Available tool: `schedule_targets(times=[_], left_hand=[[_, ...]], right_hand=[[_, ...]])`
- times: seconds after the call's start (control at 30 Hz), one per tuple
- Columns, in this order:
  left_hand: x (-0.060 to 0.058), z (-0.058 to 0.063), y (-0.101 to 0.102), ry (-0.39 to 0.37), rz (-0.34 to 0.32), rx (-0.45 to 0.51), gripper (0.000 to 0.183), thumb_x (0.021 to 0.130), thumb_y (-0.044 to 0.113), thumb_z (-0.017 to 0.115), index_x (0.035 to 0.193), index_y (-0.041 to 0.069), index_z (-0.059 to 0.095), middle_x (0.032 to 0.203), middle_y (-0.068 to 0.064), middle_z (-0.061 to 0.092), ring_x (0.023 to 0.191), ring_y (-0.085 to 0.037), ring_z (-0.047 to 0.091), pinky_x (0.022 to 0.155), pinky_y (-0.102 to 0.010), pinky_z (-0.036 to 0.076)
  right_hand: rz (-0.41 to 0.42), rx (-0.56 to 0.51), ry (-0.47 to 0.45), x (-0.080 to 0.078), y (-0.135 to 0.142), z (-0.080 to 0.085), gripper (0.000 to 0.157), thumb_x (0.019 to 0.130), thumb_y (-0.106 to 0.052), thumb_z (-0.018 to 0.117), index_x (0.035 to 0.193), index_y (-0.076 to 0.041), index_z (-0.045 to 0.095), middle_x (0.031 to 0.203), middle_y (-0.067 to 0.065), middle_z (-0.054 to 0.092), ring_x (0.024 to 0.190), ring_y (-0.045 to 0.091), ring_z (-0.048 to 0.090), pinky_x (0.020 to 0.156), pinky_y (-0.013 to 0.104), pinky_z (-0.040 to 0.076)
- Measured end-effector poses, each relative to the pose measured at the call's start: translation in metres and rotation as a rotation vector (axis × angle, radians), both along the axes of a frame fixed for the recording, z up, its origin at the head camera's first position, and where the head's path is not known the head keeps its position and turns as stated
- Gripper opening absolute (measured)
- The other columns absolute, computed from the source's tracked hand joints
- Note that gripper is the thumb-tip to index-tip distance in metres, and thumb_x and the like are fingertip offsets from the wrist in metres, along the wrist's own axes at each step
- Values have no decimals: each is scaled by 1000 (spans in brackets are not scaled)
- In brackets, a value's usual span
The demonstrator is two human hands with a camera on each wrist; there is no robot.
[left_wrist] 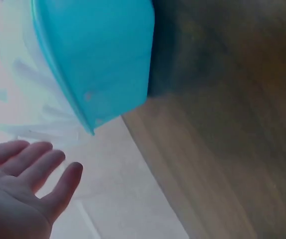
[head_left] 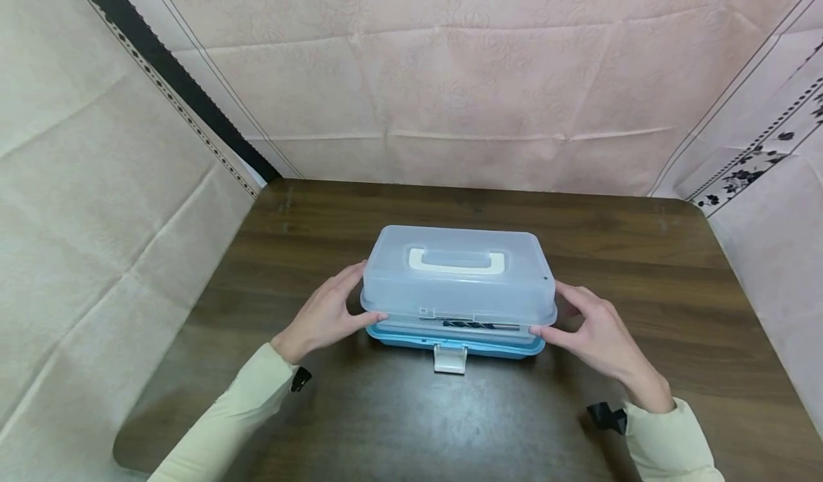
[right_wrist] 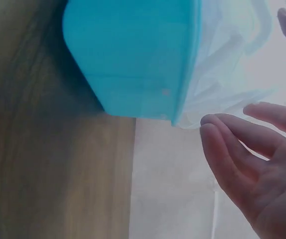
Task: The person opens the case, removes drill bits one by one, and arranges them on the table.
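A light-blue plastic case (head_left: 455, 340) stands on the table, its clear domed lid (head_left: 455, 286) raised a little at the front. Dark twisted drill bits (head_left: 479, 324) show in the gap, and the white latch (head_left: 449, 359) hangs down undone. My left hand (head_left: 329, 312) touches the lid's left end, thumb at the front corner and fingers stretched along the side. At the right end, my right hand (head_left: 594, 330) has its thumb on the front corner. Its long, loosely straight fingers (right_wrist: 247, 137) reach along the lid's side in the right wrist view.
The brown wooden table (head_left: 308, 410) has rounded corners. Pale patterned cloth (head_left: 450, 96) hangs behind it and at both sides. A white carrying handle (head_left: 456, 262) lies on the lid's top. Black straps (head_left: 607, 418) sit at both wrists.
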State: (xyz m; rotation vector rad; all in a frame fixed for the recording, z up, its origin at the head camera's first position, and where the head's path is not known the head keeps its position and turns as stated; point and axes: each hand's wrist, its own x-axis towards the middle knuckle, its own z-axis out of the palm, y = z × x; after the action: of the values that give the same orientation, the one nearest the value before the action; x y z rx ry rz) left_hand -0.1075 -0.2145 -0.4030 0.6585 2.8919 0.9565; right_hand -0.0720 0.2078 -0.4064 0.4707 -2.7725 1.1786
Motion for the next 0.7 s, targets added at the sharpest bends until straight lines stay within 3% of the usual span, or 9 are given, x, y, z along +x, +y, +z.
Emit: schedule_targets(times=[0.2, 0.37, 0.57, 0.7], left_hand=[[-7, 7, -8, 45, -48, 80, 74, 84, 30, 83, 146, 5, 51, 145, -14, 54, 131, -33, 53, 106, -56, 42], [-16, 11, -12, 73, -89, 137, 67, 84, 21, 83, 140, -3, 55, 139, -19, 59, 127, -34, 57, 103, -54, 45], [-25, 15, -13, 84, -79, 196, 56, 88, 15, 79, 137, -2, 59, 133, -18, 64, 122, -34, 61, 99, -55, 48], [-30, 17, -11, 83, -62, 215, 50, 90, 14, 76, 134, -4, 61, 132, -20, 64, 121, -36, 62, 98, -56, 48]], right_hand=[[-19, -43, 32, -6, 0, 9, 62, 77, -23, 89, 131, -4, 64, 111, 10, 69, 81, 23, 65, 68, 31, 54], [-23, -65, 1, -14, 5, 12, 56, 81, -21, 86, 130, -4, 65, 112, 10, 69, 82, 18, 66, 69, 26, 53], [68, -178, -4, -37, 16, 0, 41, 89, -6, 76, 129, -3, 64, 122, 12, 65, 97, 1, 60, 82, 12, 49], [96, -216, -5, -52, 17, -9, 37, 94, -2, 69, 130, -2, 61, 126, 14, 63, 107, 2, 56, 90, 10, 45]])
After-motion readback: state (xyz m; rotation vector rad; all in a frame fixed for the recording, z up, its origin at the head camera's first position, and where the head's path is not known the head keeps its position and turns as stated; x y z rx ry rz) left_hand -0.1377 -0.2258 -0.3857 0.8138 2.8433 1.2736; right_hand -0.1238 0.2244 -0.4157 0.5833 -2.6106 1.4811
